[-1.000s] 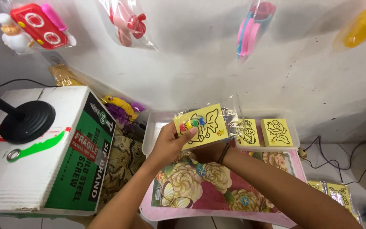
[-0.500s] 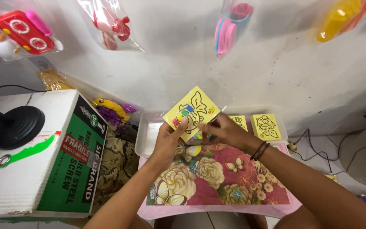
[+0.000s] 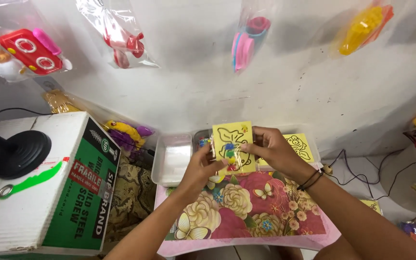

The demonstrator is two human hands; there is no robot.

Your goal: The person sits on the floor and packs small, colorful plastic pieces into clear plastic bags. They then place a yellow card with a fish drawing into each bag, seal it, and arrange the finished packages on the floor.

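Observation:
A yellow card (image 3: 232,144) with a black line drawing and small coloured dots is held upright over the far edge of a flowered pink board (image 3: 246,212). My left hand (image 3: 202,166) grips its left side and lower edge. My right hand (image 3: 270,149), with dark bands on the wrist, grips its right side. Behind my right hand another yellow drawing card (image 3: 300,146) lies in a clear plastic tray (image 3: 172,161).
A white and green cardboard box (image 3: 54,192) with a black round stand base (image 3: 18,154) on top stands at the left. Bagged plastic toys (image 3: 30,50) hang on the white wall (image 3: 290,91). Cables (image 3: 362,173) run at the right.
The yellow card has turned from tilted to upright. My right hand has moved up from below the card onto its right edge, so both hands hold it now.

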